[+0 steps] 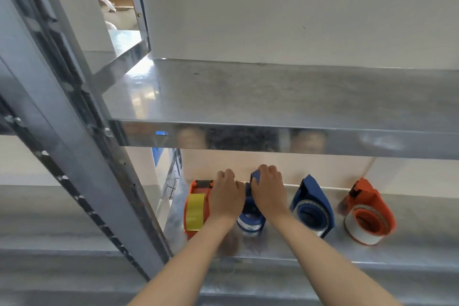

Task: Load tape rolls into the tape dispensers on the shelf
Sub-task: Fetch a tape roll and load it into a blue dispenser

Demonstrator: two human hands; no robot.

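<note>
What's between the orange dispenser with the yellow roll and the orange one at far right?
The head view shows two: a blue dispenser gripped by the right hand, the left hand against it, then a second blue dispenser, untouched.

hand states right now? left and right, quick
left hand: fingers curled, cannot tell if it holds anything.
right hand: grips the top of the blue dispenser, second from the left.

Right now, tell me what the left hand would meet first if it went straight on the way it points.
Probably the pale back wall behind the lower shelf. The left hand points away between the orange dispenser with yellow tape and the blue dispenser the right hand grips; depth is unclear.
</note>
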